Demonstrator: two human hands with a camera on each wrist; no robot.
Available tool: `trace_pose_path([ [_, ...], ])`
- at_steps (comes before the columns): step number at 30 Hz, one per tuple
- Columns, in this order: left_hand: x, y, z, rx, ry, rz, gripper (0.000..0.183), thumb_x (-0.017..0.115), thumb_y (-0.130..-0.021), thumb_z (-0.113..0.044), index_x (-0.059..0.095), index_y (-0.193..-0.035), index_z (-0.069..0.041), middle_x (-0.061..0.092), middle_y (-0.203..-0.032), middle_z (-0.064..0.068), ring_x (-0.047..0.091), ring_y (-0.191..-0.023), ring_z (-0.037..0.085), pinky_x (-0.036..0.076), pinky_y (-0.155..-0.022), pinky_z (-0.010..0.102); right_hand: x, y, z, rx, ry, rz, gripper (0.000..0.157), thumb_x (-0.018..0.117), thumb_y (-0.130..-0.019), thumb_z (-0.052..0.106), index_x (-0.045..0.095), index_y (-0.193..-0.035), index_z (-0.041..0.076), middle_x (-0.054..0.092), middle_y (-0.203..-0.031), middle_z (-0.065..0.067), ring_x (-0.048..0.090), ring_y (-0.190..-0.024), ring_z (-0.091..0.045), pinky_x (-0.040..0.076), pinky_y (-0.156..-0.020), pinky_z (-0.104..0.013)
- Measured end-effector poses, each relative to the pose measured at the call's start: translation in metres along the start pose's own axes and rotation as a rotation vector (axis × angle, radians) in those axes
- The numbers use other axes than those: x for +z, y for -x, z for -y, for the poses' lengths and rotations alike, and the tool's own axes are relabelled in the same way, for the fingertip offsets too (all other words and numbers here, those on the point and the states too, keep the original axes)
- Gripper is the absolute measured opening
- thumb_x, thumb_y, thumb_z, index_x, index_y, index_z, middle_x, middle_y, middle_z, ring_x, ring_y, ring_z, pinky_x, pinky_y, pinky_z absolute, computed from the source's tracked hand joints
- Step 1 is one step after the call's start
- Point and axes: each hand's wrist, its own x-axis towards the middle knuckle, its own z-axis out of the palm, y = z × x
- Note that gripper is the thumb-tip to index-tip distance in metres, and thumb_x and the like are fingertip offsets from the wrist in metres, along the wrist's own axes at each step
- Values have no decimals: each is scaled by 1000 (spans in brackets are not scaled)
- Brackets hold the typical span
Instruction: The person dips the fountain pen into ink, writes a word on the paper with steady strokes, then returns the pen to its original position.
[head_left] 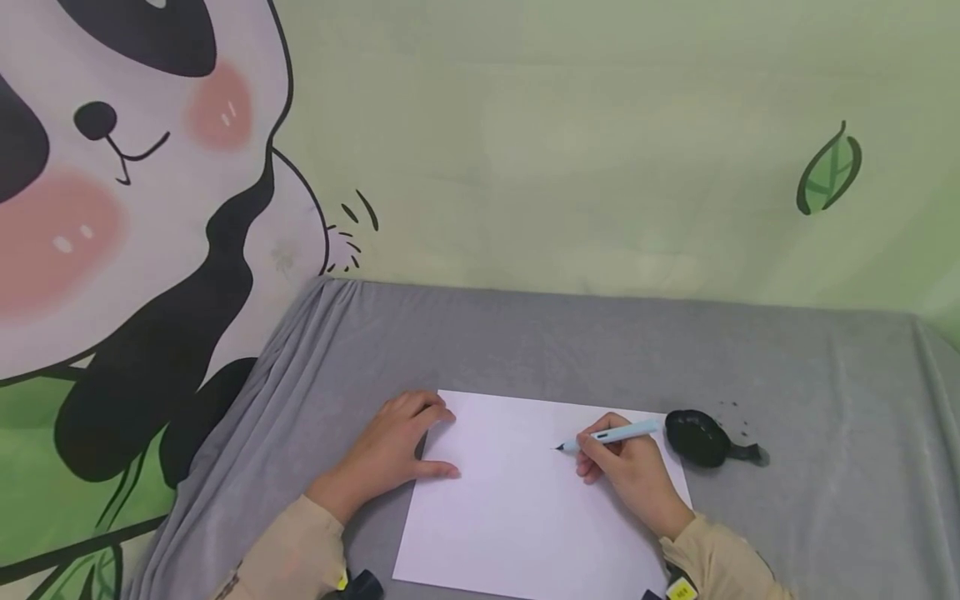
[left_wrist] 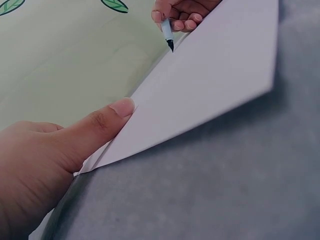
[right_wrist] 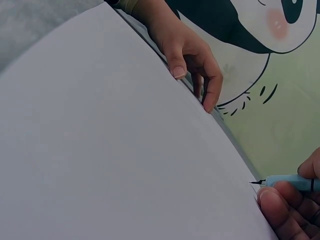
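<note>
The right hand [head_left: 628, 475] is pinching a pen [head_left: 621, 432] that is slanting from the right edge of the paper [head_left: 517, 525] toward its middle, nib [head_left: 562, 447] pointing toward the left hand [head_left: 386, 446], which is resting, thumb and fingers parted, on the paper's left edge.

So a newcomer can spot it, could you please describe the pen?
On the grey cloth lies a white sheet of paper. Over its right half, the right hand holds the pen: slim, pale blue and dark-tipped, unlike the rounded black object beside the sheet.
</note>
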Motion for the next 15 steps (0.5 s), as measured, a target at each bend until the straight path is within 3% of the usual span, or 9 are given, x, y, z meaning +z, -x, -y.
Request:
trace_pose_path([
  [15, 0, -1, 0, 14, 8, -21, 59, 82, -66, -49, 64, -110, -15, 58, -117, 5, 53, -113, 26, 41, -99, 46, 0, 0, 0, 31, -1, -45, 15, 61, -92, 4, 55, -92, -10, 64, -73, -17, 63, -57, -10, 56, -56, -26],
])
